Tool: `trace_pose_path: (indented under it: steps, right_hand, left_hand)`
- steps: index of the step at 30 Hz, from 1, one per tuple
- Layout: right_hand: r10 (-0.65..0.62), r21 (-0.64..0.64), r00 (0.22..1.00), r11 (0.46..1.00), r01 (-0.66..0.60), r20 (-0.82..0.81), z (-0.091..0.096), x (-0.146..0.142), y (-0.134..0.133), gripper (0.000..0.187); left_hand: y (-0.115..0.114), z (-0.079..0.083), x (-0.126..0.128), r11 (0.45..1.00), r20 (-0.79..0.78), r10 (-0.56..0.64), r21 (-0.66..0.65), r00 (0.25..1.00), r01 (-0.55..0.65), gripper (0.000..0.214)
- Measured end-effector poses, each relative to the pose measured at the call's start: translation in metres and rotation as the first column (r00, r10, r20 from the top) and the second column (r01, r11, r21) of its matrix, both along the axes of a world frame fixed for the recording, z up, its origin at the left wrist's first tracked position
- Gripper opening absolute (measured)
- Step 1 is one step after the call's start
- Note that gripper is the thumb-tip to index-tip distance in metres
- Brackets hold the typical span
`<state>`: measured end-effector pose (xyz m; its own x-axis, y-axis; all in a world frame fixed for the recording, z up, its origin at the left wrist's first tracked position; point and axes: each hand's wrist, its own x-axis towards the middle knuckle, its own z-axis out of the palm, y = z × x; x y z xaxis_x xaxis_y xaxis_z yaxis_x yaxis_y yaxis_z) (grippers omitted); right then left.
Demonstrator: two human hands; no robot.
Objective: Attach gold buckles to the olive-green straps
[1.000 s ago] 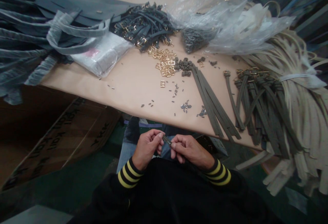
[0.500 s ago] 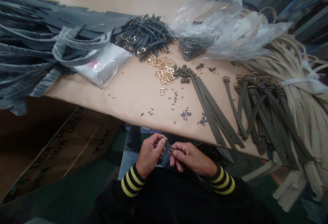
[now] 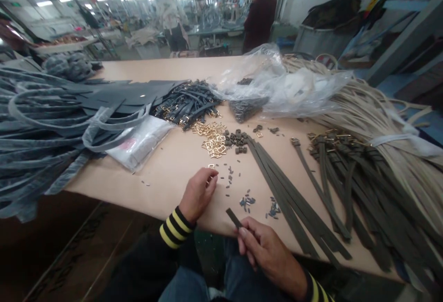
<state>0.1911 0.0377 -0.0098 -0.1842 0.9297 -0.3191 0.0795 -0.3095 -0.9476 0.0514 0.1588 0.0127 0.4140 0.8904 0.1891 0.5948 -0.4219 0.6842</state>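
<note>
My left hand (image 3: 198, 194) is over the table with its fingers bent down at a single gold buckle (image 3: 211, 167). The thumb and index finger close on it and partly cover it. Lower down, at the table's front edge, my right hand (image 3: 259, 242) pinches a short dark olive strap (image 3: 233, 217) between thumb and fingers, its flat end pointing up and left. Beyond my left hand lies a heap of gold buckles (image 3: 213, 143). Beside that heap sit small olive loops (image 3: 237, 139). Tiny dark metal clips (image 3: 247, 200) are scattered between my hands and the long olive straps (image 3: 277, 186).
Finished-looking olive straps with buckles (image 3: 342, 163) and pale strips (image 3: 360, 103) cover the right side. Plastic bags (image 3: 294, 90) lie at the back. Grey wrapped straps (image 3: 41, 113), a white packet (image 3: 138, 143) and dark buckled straps (image 3: 192, 101) fill the left. Two people stand farther off.
My hands have parted. The left has moved up onto the table to the single buckle; the right keeps the short strap. The view has tilted up, showing the room beyond.
</note>
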Motion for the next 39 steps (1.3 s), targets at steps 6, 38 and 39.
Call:
trace_pose_path:
  steps: [6,38,39]
  right_hand:
    - [-0.051,-0.024,0.981,0.999,0.047,-0.186,-0.001,0.004,0.004,0.04]
    - [-0.117,-0.025,0.939,0.993,0.116,-0.323,0.016,0.002,-0.005,0.035]
    - [-0.122,-0.024,0.941,0.992,0.121,-0.314,0.017,0.001,-0.006,0.035]
  left_hand:
    - [0.043,0.008,0.056,0.942,-0.282,-0.203,0.205,0.938,0.266,0.016]
    - [-0.063,0.013,0.023,0.575,0.618,0.594,-0.774,0.514,0.266,0.019]
    - [-0.065,0.014,0.022,0.586,0.627,0.583,-0.765,0.517,0.267,0.018]
